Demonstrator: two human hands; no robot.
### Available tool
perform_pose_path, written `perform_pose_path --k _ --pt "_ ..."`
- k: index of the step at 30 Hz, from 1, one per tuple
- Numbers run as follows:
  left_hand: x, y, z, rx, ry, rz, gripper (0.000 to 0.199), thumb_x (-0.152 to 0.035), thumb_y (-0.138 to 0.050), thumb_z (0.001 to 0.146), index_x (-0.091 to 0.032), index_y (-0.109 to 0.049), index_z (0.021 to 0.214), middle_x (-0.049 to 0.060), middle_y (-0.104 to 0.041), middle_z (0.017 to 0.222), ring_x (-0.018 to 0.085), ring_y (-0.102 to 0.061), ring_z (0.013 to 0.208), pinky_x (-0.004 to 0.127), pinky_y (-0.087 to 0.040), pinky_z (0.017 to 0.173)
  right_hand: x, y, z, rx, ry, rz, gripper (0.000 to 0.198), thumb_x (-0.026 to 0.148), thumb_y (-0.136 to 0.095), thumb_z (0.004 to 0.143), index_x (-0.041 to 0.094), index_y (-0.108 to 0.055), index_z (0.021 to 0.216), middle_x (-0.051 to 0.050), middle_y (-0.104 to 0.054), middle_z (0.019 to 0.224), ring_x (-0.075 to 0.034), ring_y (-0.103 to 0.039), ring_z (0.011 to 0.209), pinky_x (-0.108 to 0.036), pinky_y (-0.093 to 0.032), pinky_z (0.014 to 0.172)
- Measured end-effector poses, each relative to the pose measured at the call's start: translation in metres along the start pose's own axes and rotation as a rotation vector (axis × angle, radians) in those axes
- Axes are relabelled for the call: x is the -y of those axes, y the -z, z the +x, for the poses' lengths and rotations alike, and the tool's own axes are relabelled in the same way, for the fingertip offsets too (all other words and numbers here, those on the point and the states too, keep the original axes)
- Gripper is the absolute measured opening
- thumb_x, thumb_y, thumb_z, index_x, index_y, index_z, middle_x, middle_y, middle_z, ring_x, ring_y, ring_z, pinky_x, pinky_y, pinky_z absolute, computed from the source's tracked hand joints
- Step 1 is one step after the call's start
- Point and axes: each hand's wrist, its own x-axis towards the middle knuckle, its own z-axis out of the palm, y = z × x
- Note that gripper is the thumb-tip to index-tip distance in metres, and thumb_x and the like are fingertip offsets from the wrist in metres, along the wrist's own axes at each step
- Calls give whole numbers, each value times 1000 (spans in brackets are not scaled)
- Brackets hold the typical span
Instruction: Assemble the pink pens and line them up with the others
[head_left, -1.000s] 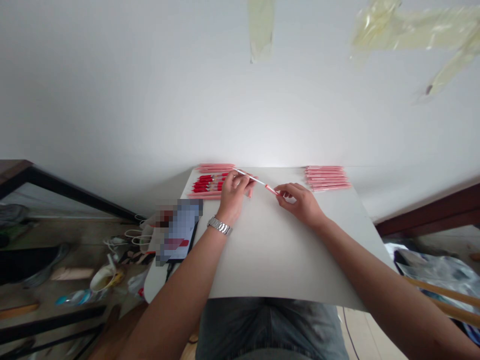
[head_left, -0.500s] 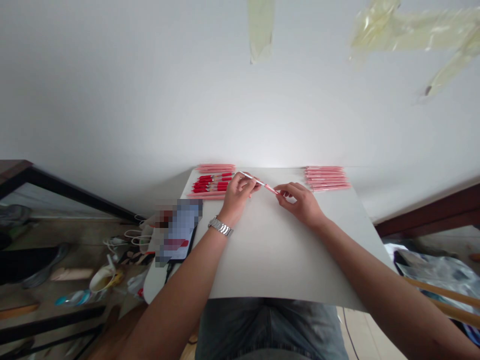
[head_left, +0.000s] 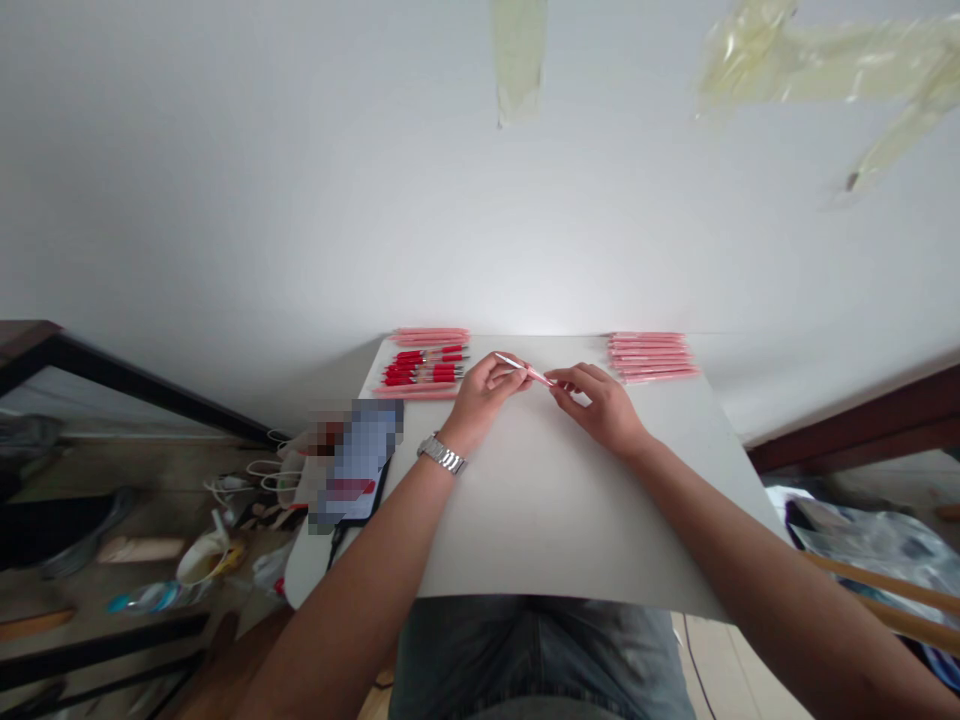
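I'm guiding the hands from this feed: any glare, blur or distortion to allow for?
In the head view: wall brightest just above the table; tape glints at upper right; device pixelated; bottle at lower left soft; wide-angle stretch toward the edges; white rod and pink tube visible, fine detail too small to tell.

both arms extended forward, angled inward. left forearm comes in from the person's left side, left wrist near straight; left hand turned inward, thumb pressed toward forefinger in a pinch, other fingers curled, partly hidden from me. right forearm slants in from the right side, little bend at the right wrist. right hand back up, thumb and forefinger tips pinched close, remaining fingers loosely bent. hands near each other, about level, not touching; forearms spread wider toward the body.
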Motion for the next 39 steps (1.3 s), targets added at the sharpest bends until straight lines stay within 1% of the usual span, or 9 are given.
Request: perform_pose_path --k 5,11,16,23,27,39 --pt "1 0 0 4 10 5 25 -37 -79 89 -19 -66 100 6 -70 105 21 -69 109 43 -59 101 -1 -1 0 1 -8 5 21 26 -58 101 27 -69 119 -4 -68 88 -20 -63 82 -35 -52 74" --pt "-4 0 -1 26 18 -9 25 -39 -77 90 -19 -67 101 6 -72 107 21 -69 110 43 -57 104 0 0 0 -6 -19 14 21 25 -58 101 27 -69 119 -4 -68 89 -20 -64 83 -34 -52 75" --pt "-7 -2 0 -29 15 -68 27 -41 -79 88 -20 -67 101 6 -73 106 20 -71 106 41 -58 104 2 1 1 -8 -25 11 20 26 -57 102 26 -68 119 -4 -68 88 -19 -64 82 -34 -53 75" --pt "-4 -2 3 -153 0 -109 33 -47 -80 86 -20 -67 101 6 -74 103 19 -75 98 40 -60 99 1 1 1 -1 -29 7 20 28 -57 103 26 -68 119 -5 -69 89 -20 -65 84 -35 -54 76" --pt "-4 -1 3 -170 -16 -95 32 -47 -80 86 -21 -68 100 5 -74 102 19 -74 99 38 -61 97 0 0 0 5 -25 5 20 28 -57 102 26 -69 118 -5 -69 89 -20 -65 84 -35 -53 76" --pt "-2 1 3 -173 -25 -66 31 -46 -80 87 -20 -70 99 6 -74 101 18 -74 96 38 -61 95 -1 0 0 12 -26 7 19 27 -58 101 27 -69 117 -5 -70 89 -21 -65 84 -35 -53 75"
